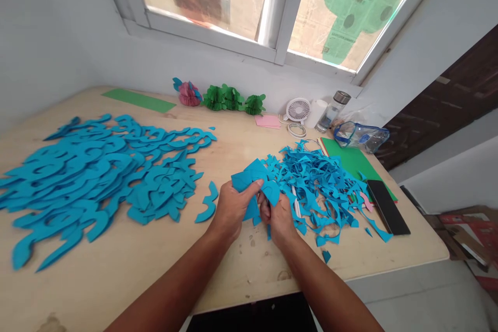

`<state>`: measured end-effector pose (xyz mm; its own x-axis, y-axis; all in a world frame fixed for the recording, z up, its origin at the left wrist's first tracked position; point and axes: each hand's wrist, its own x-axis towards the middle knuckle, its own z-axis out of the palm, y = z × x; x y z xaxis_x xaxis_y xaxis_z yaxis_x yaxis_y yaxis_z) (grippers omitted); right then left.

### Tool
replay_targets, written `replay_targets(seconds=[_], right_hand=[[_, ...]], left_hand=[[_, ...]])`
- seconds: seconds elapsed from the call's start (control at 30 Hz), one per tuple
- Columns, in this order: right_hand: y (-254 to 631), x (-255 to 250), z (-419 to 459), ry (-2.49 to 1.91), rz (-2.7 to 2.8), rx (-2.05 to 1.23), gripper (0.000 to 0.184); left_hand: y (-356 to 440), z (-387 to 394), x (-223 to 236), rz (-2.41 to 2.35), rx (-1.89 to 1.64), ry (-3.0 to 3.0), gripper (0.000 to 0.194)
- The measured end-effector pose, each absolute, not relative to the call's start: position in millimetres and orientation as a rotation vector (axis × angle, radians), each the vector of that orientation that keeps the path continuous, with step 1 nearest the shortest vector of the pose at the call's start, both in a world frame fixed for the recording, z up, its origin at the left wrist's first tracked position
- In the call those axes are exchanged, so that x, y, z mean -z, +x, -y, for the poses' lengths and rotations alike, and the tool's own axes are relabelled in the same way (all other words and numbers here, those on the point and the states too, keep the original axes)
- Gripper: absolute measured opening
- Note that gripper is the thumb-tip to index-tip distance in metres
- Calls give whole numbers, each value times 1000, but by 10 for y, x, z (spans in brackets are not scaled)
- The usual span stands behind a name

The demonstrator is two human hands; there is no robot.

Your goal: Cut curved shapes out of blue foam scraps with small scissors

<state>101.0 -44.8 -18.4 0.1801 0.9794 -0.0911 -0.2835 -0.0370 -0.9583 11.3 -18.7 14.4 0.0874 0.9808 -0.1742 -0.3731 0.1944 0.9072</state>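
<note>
A folded piece of blue paper (pixel 252 172) is pinched in my left hand (pixel 230 210), with the thumb on top. Faint curved lines seem to mark its surface. Right up against the paper's lower right edge is my right hand (pixel 280 218), its fingers curled closed; what they hold is hidden behind the paper. A curved blue paper cutout (pixel 209 203) lies on the table just left of my left hand. Beyond my right hand spreads a heap of blue paper scraps (pixel 315 181), with a white stick-like thing (pixel 296 202) partly showing.
Many curved blue cutouts (pixel 78 171) cover the table's left side. A black phone (pixel 387 207) and green paper (pixel 350 161) lie right. At the back stand a small fan (pixel 298 110), a bottle (pixel 333 111), a clear pouch (pixel 361 137) and green paper decorations (pixel 223 97).
</note>
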Motion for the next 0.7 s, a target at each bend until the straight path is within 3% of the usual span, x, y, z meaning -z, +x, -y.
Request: replay_targets(seconds=[0.7], right_hand=[[1038,212,440,-1151,847,-1225,45]], left_hand=[[78,159,-109,-1041,-1146,890,23]])
